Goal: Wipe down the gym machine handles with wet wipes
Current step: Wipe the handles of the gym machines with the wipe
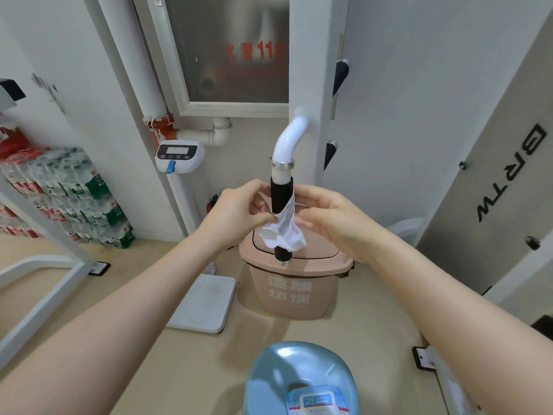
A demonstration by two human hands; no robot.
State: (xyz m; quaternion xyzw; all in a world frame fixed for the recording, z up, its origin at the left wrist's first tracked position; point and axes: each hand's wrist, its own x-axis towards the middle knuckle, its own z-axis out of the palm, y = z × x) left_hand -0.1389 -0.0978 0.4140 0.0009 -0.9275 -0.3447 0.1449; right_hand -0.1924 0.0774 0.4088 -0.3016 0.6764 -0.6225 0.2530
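Note:
A black foam handle [280, 196] hangs from a curved white machine tube [288, 139], straight ahead of me. A crumpled white wet wipe [284, 227] is draped round the handle's middle and lower part. My left hand [239, 211] pinches the wipe's left edge between thumb and fingers. On the other side my right hand [332, 220] holds the wipe's right edge, its fingers curled toward the handle. A pack of wet wipes [317, 401] lies on a blue seat [281, 369] at the bottom of the view.
A pink lidded bin [293, 286] stands on the floor below the handle. A white scale platform [203, 304] with its display post [179, 154] is on the left. Stacked bottled-water packs [74, 193] line the left wall. Two more black handles [339, 76] stick out of the white machine column.

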